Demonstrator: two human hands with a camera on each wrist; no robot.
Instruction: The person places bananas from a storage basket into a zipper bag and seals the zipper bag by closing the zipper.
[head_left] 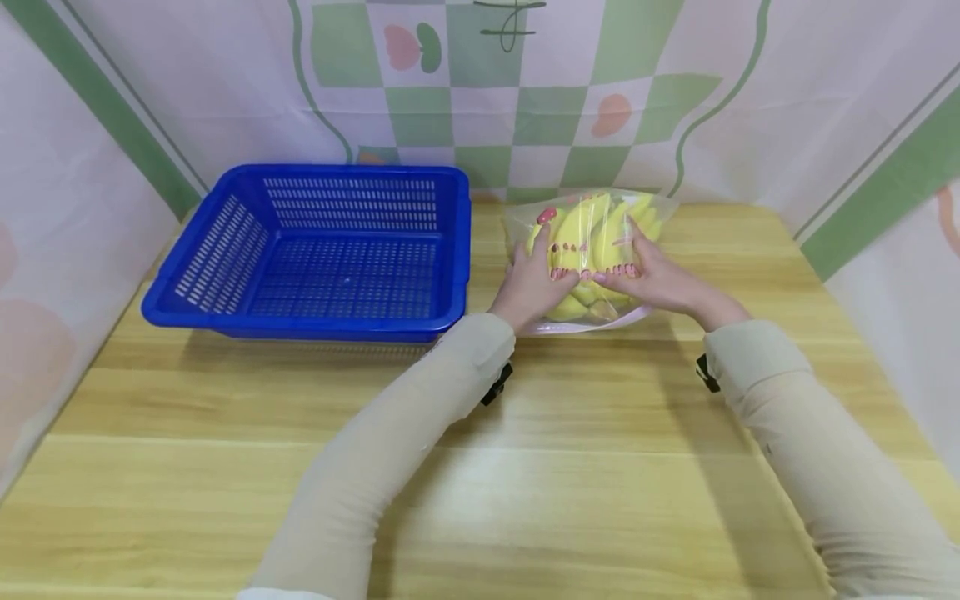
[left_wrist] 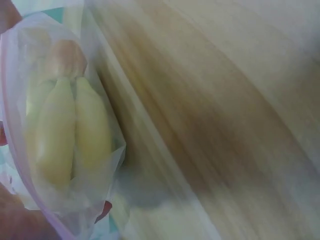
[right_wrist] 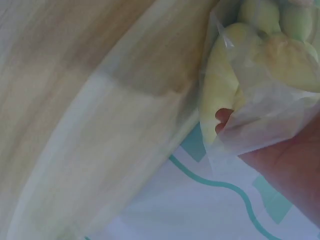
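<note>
A clear plastic bag of bananas (head_left: 588, 250) with red print and a pinkish edge is at the back of the wooden table. My left hand (head_left: 531, 279) grips its left side, index finger pointing up along the front and thumb across the print. From the other side my right hand (head_left: 660, 271) holds the bag, its thumb close to the left thumb. Yellow bananas (left_wrist: 57, 130) joined at a brownish stem end show through the plastic in the left wrist view. In the right wrist view, fingertips (right_wrist: 223, 116) curl at the bag's side; parts of both hands are hidden by it.
A blue plastic basket (head_left: 303, 323) with slotted walls stands left of the bag, close to my left forearm. Behind the table (head_left: 525, 483) hangs a green-and-white checked cloth (head_left: 483, 125), with more patterned cloth along both sides.
</note>
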